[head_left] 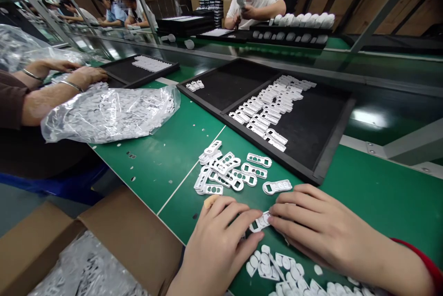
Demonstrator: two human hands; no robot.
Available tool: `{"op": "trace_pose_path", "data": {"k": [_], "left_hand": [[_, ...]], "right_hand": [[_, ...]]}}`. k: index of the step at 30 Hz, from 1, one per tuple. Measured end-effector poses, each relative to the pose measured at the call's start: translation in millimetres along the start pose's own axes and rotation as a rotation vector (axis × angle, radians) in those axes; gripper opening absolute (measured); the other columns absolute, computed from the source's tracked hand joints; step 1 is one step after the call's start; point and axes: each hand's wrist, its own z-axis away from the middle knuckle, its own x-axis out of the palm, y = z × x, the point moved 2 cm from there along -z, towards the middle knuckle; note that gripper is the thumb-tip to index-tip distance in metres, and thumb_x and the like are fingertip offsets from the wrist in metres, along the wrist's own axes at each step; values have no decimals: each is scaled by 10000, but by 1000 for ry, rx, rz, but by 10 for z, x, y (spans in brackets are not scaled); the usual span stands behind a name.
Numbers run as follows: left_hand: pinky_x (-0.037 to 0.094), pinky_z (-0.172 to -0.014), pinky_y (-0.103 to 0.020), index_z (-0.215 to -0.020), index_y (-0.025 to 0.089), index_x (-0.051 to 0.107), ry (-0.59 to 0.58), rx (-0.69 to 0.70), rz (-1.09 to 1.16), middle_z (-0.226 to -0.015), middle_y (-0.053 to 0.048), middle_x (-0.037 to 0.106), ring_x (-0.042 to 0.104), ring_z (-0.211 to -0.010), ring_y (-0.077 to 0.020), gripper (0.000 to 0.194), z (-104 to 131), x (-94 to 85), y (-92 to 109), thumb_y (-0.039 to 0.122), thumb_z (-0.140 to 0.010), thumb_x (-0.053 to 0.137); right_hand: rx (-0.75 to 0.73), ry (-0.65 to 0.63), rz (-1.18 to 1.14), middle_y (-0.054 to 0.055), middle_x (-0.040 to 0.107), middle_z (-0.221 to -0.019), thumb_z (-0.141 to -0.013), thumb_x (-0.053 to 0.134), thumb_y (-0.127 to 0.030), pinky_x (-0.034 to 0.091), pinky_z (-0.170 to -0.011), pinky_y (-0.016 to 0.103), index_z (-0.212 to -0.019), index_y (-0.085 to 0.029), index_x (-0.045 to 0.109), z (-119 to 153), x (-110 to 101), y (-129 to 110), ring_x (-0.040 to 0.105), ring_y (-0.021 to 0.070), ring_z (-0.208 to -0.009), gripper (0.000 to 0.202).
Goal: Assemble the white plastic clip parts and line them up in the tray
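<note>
Between my two hands, just above the green table, is a white plastic cover plate (pixel 260 222) with cut-outs. My left hand (pixel 221 236) grips its left end between thumb and fingers. On its right end lie the fingertips of my right hand (pixel 314 222), closed around it; the thumb is hidden. Just beyond my fingers a single cover plate (pixel 277 187) lies flat. A loose pile of similar cover plates (pixel 221 166) is ahead of my left hand. Small round white pieces (pixel 266 261) are heaped under and in front of my right wrist.
A black divided tray (pixel 321 148) holds rows of cover plates (pixel 266 102). At left, a co-worker's hands (pixel 83 76) work beside a clear bag of white parts (pixel 114 113). An open cardboard box (pixel 128 236) stands below the table edge. Another person (pixel 256 5) sits opposite.
</note>
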Motion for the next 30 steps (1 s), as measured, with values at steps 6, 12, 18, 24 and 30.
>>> {"op": "trace_pose_path", "data": {"k": [6, 12, 18, 24, 30], "left_hand": [[361, -846, -357, -981, 279, 670, 43, 31, -49, -957, 31, 662, 560, -883, -153, 110, 23, 24, 12, 252, -950, 567], [371, -830, -351, -967, 273, 675, 67, 47, -88, -955, 36, 652, 559, -870, -146, 101, 37, 41, 13, 262, -941, 578], [379, -820, -351, -938, 266, 687, 134, 68, -108, -930, 24, 654, 560, -860, -147, 105, 42, 56, 23, 252, -933, 584], [378, -814, -352, -947, 248, 672, 115, 47, -74, -923, 18, 655, 547, -857, -155, 95, 36, 57, 35, 226, -929, 582], [390, -805, -350, -949, 258, 671, 106, 63, -126, -930, 13, 648, 552, -863, -153, 101, 28, 44, 42, 224, -927, 578]], "right_hand": [[58, -23, 23, 74, 706, -979, -940, 478, -146, 460, -809, 409, -1023, -142, 676, 1, -9, -43, 620, 219, -899, 214], [60, -56, 75, 82, 698, -925, -953, 434, -139, 457, -789, 411, -990, -142, 678, -34, -25, -55, 636, 222, -884, 246], [8, -16, 100, 80, 714, -957, -947, 451, -125, 457, -805, 429, -1012, -141, 677, -3, -32, -64, 654, 214, -860, 236], [22, 16, 89, 79, 720, -946, -946, 455, -119, 470, -792, 408, -1015, -142, 676, -26, -31, -52, 656, 208, -857, 233], [75, -17, 151, 87, 709, -907, -951, 410, -109, 478, -763, 414, -947, -138, 699, -45, 42, -159, 648, 232, -850, 290]]}}
